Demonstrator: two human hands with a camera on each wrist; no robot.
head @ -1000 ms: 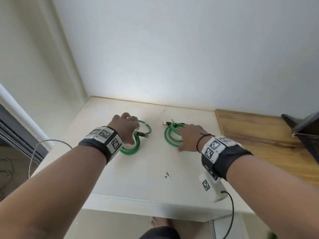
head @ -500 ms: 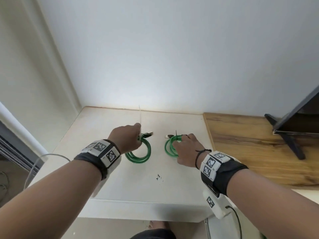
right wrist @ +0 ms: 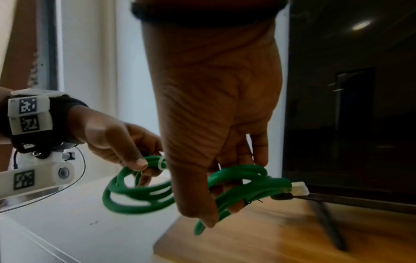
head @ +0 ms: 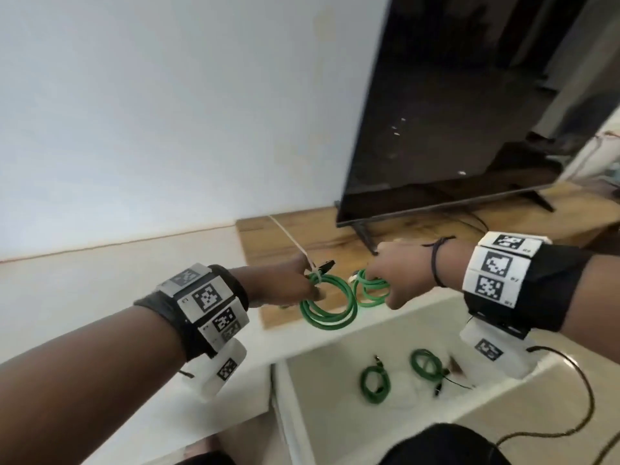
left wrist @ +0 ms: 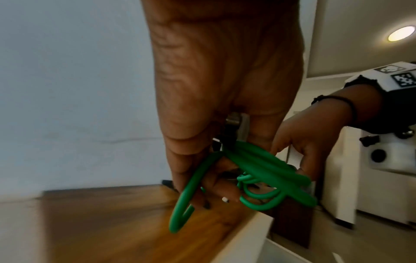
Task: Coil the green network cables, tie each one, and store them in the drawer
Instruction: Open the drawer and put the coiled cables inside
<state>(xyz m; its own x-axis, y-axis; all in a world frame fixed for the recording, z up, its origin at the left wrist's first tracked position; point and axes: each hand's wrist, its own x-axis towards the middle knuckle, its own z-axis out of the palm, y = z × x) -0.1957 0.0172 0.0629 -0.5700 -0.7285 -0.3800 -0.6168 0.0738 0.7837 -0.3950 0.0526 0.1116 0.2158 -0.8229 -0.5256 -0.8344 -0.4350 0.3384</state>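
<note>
My left hand point(head: 302, 280) grips a coiled green cable point(head: 330, 305) bound with a white zip tie point(head: 313, 266), whose long tail sticks up. The coil hangs in the air above the wooden stand's edge, also in the left wrist view as the left coil point(left wrist: 265, 167) and in the right wrist view point(right wrist: 137, 194). My right hand point(head: 396, 280) grips a second, smaller coiled green cable point(head: 370, 290), seen up close point(right wrist: 247, 185) with a white plug point(right wrist: 299, 188). Below, an open white drawer point(head: 302, 414) holds two more green coils point(head: 374, 380) point(head: 426, 362).
A dark television point(head: 453, 112) stands on a wooden stand point(head: 285, 229) right behind my hands, one of its legs point(head: 365, 236) close to my right hand. The white table top point(head: 117, 280) stretches to the left. A black wire point(head: 577, 397) trails from my right wrist.
Both hands have lifted their coils off the white table and carried them to the right, over the open drawer. My head turned right, bringing the television and drawer into view.
</note>
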